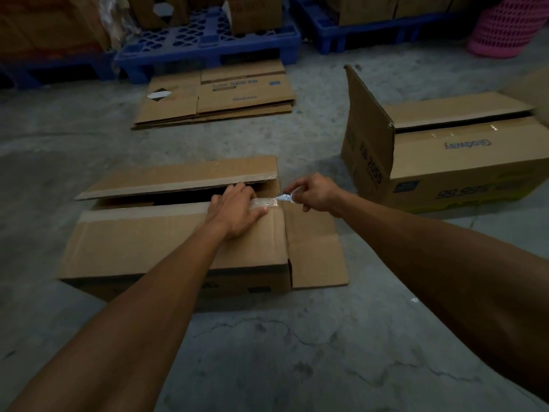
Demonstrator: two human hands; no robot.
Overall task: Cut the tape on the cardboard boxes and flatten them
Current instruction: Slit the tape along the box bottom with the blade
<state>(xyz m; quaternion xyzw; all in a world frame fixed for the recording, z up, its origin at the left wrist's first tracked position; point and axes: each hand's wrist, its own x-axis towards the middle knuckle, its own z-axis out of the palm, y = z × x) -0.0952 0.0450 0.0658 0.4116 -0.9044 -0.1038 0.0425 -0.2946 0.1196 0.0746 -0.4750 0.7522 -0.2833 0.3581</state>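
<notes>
On the concrete floor [267, 352] the near box [166, 242] lies with its top seam partly open: the far flap [178, 175] is lifted off a dark gap, and the right end flap [315, 251] already hangs out flat beside it. The left hand [237, 209] presses palm down on the near top flap, fingers spread wide over the clear tape [264, 202] at the seam's right end. The right hand [312, 194], just off the box's right edge, pinches something small and pale [285, 198] between thumb and fingers, touching the tape's end; whether it is a blade or a peeled tape tab I cannot tell.

My reading is that this box is mid-way: most of its seam looks released, the last stretch of tape by the right edge is being dealt with, and it is not yet flattened.

Count as far as shows:
- 1 stack of flat cardboard [217, 96] lies toward the floor's far side, holding at least 2 sheets, so some boxes are done
- 1 box under the hands
- 1 second box [445, 156] stands at the right, 1 end flap up, shiny tape on its top, seemingly waiting
- 2 blue pallets [208, 43] along the far edge carry more cardboard, too cropped to count
- 1 pink basket [505, 25] sits at the far right corner

So at least 2 boxes remain
</notes>
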